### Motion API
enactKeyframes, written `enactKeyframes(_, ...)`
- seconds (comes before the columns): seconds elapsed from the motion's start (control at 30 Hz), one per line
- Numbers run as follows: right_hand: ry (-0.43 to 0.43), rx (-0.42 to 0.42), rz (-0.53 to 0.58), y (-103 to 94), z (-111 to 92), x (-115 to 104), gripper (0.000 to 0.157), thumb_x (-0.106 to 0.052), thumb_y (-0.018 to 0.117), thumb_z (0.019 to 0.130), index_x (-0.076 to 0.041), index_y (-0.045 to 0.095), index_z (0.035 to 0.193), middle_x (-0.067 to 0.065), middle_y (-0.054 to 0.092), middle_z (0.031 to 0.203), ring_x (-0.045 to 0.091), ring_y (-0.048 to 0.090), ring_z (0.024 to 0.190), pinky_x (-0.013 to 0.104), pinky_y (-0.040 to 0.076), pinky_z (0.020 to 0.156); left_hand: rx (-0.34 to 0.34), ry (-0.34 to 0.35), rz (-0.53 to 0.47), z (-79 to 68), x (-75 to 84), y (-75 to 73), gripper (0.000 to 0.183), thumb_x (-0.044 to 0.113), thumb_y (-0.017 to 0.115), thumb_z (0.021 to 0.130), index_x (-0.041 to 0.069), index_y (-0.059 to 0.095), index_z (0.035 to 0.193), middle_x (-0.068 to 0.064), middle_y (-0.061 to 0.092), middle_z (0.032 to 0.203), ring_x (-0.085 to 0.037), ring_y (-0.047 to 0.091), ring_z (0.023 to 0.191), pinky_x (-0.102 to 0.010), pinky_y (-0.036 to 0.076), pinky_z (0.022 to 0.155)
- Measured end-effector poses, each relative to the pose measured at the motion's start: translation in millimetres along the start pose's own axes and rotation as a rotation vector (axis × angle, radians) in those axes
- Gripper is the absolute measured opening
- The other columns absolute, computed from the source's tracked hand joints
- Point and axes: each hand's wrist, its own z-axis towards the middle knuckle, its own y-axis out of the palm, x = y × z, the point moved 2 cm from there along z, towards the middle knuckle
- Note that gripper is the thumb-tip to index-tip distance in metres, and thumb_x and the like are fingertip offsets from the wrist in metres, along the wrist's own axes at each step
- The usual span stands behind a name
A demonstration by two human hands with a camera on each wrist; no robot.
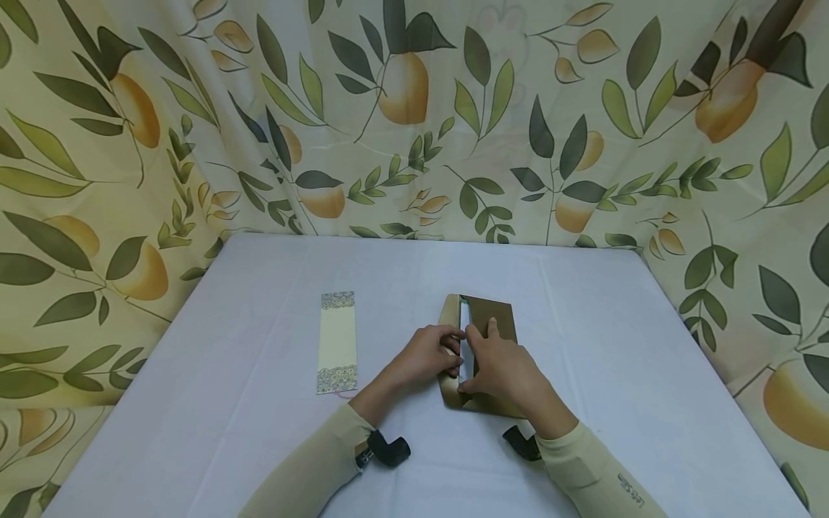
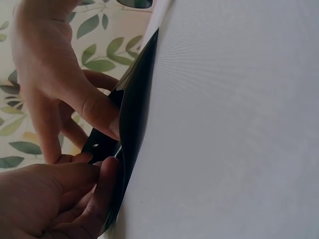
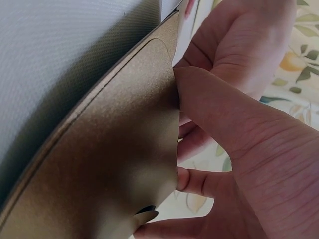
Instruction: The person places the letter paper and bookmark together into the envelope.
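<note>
A brown-gold envelope [image 1: 488,306] lies on the white table, its flap [image 1: 450,311] folded out to the left. A white strip [image 1: 465,309] shows along its opening; whether it is a card inside cannot be told. At the flap side, my left hand [image 1: 424,354] pinches the envelope's edge between thumb and fingers. My right hand [image 1: 508,367] grips the opening edge from the right, thumb and fingers spread along it. In the left wrist view the envelope [image 2: 137,99] bulges at its mouth. A small cut-out notch shows beside my right fingertips [image 3: 144,229] in the right wrist view.
A cream bookmark [image 1: 337,338] with patterned ends and a pink string lies to the left of my hands. The white tablecloth [image 1: 272,446] covers the table. Behind it hangs a curtain [image 1: 414,180] printed with fruit and leaves.
</note>
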Motion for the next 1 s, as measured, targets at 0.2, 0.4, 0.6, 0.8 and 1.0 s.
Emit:
enactKeyframes(0.2,0.0,-0.002,-0.002,0.1,0.6,-0.5,0.104,-0.04,0.094,0.074,0.002,0.04,0.152,0.049,0.023,0.152,0.028,0.06,0.062,0.043,0.051,0.054,-0.014,0.007,0.014,-0.3,0.9,0.6,0.045,-0.009,0.071,0.092,-0.004,0.062,0.136,-0.003,0.07,0.093,-0.014,0.072,0.067,-0.027,0.058,0.065)
enactKeyframes(0.4,-0.002,-0.004,-0.004,0.4,0.9,-0.3,0.106,-0.041,0.094,0.073,0.001,0.039,0.153,0.049,0.023,0.152,0.031,0.062,0.066,0.044,0.052,0.055,-0.039,0.028,0.094,-1.7,3.8,0.0,0.045,-0.007,0.068,0.095,0.0,0.062,0.139,-0.004,0.073,0.1,-0.01,0.071,0.069,-0.022,0.055,0.067)
enactKeyframes(0.6,-0.015,0.007,-0.004,0.3,1.6,0.1,0.104,-0.041,0.095,0.073,0.0,0.041,0.151,0.049,0.024,0.151,0.03,0.061,0.063,0.044,0.052,0.054,-0.059,0.037,0.103,-1.9,4.1,0.3,0.044,-0.007,0.065,0.097,0.0,0.061,0.14,-0.004,0.073,0.1,-0.009,0.07,0.069,-0.022,0.054,0.066)
enactKeyframes(0.8,-0.03,0.01,-0.007,0.5,1.7,-0.5,0.104,-0.04,0.095,0.073,0.002,0.04,0.152,0.05,0.024,0.15,0.028,0.059,0.06,0.043,0.051,0.054,-0.042,0.036,0.101,-1.5,3.0,1.5,0.046,-0.011,0.064,0.095,-0.004,0.059,0.14,-0.011,0.065,0.121,-0.01,0.069,0.067,-0.023,0.056,0.064)
enactKeyframes(1.0,-0.032,0.015,0.0,0.6,1.4,0.8,0.097,-0.039,0.095,0.073,0.001,0.044,0.146,0.051,0.024,0.15,0.027,0.058,0.058,0.043,0.05,0.053,-0.029,0.058,0.123,-2.2,3.3,2.3,0.045,-0.012,0.065,0.094,-0.002,0.062,0.138,-0.012,0.056,0.137,-0.009,0.069,0.067,-0.024,0.056,0.064)
